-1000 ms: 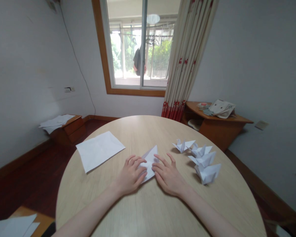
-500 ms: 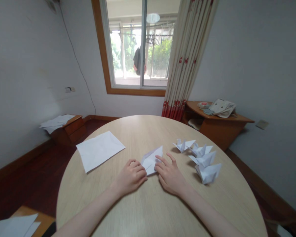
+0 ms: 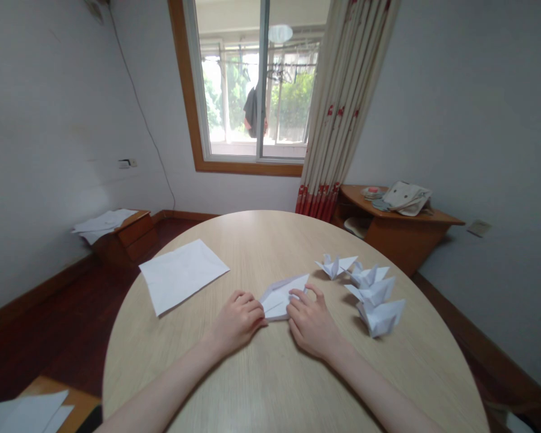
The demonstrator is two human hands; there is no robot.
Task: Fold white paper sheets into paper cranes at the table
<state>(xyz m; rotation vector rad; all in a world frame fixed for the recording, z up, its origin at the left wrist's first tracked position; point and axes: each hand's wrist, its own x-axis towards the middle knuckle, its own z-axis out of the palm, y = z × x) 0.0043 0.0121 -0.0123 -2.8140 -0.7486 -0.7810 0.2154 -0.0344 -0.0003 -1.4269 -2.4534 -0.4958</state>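
Observation:
A partly folded sheet of white paper lies on the round wooden table, between my two hands. My left hand is closed on the paper's left corner, its fingertips partly hidden. On the right side, my right hand grips the paper's edge with bent fingers, the index resting on top. Several folded white paper cranes stand in a row to the right of my right hand. A flat stack of white paper rests on the table to the left, apart from my left hand.
Behind the table are a window and a patterned curtain. A corner cabinet with a cloth bag stands back right. More paper lies on a low cabinet at left and on a wooden surface at lower left.
The folded paper has turned slightly clockwise, its far tip now lower and further right. Both hands have shifted a little with it. The cranes and the stack stay put.

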